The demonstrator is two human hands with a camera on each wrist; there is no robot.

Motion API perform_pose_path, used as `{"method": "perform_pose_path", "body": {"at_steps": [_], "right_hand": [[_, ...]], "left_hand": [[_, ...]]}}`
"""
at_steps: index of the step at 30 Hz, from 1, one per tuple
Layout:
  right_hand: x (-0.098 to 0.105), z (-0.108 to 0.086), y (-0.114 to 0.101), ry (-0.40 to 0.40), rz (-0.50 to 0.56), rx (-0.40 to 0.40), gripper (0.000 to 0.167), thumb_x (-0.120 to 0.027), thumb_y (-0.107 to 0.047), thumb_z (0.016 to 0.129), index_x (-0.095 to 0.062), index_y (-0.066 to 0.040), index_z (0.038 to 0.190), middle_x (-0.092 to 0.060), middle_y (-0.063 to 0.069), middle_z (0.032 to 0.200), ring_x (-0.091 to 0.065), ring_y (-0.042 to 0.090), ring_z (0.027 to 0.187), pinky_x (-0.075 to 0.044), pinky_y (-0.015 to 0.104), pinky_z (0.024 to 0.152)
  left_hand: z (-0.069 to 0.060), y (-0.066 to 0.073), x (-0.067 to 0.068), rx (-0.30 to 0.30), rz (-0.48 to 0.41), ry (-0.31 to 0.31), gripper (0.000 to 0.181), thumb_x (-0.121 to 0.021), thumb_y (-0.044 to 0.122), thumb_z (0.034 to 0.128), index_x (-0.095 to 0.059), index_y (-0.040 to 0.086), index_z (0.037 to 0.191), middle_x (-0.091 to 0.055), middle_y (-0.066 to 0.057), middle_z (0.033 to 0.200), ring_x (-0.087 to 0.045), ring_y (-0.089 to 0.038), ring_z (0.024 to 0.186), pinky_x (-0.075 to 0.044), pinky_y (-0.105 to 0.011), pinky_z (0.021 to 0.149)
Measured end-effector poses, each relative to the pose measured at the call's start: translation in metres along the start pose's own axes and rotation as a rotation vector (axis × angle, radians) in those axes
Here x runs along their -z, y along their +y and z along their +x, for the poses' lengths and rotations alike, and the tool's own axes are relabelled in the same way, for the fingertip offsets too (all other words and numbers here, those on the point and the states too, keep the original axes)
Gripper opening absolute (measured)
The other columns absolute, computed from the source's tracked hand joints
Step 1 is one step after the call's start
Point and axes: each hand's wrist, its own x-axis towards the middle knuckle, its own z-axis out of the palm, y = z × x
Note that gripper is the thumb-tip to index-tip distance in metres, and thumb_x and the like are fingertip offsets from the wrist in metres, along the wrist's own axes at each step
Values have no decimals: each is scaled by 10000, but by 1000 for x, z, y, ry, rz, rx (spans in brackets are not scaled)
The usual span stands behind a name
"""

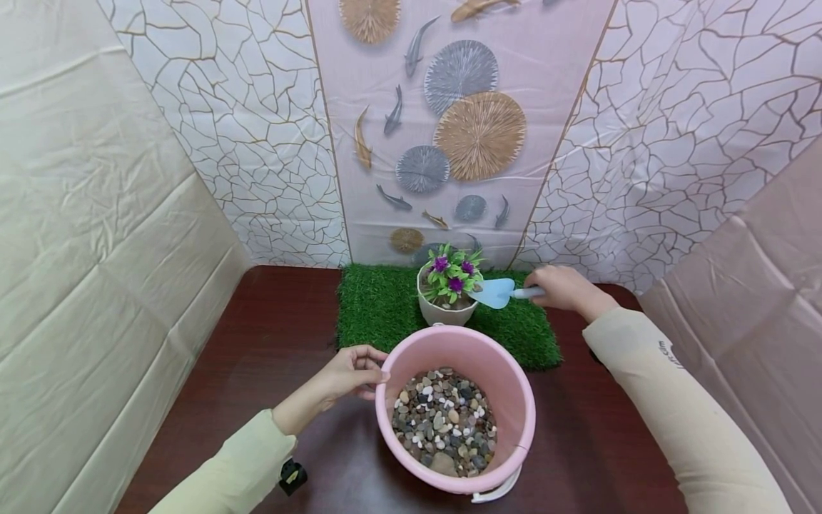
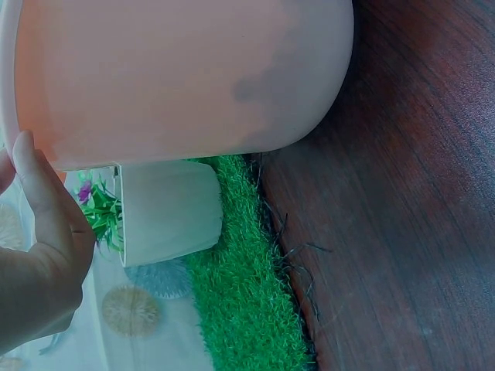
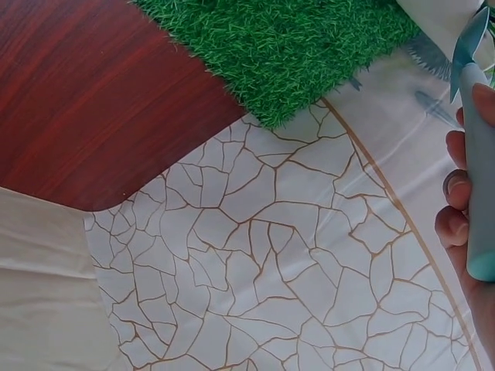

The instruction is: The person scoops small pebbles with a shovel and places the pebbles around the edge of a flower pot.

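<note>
My right hand grips the grey handle of a small trowel with a light blue blade. The blade's tip is at the right rim of a white flower pot, beside the plant with purple flowers. In the right wrist view the fingers wrap the trowel handle. My left hand pinches the left rim of a pink bucket, thumb on top and fingers outside. Pebbles of mixed colours lie in the bucket, which stands in front of the pot.
The pot stands on a green artificial grass mat at the back of a dark red-brown table. A white bucket handle hangs at the near side. Patterned cloth covers the walls behind and at the sides.
</note>
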Motion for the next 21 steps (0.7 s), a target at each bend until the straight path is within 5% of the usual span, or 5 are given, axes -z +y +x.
{"method": "perform_pose_path", "body": {"at_steps": [21], "right_hand": [[6, 1, -8, 77, -152, 46, 87, -690, -16, 741, -652, -92, 722, -574, 40, 683, -481, 160, 548, -450, 333, 470]], "left_hand": [[1, -1, 0, 2, 0, 0, 408, -640, 36, 815, -519, -102, 1180, -603, 10, 784, -618, -61, 689, -585, -193, 589]]}}
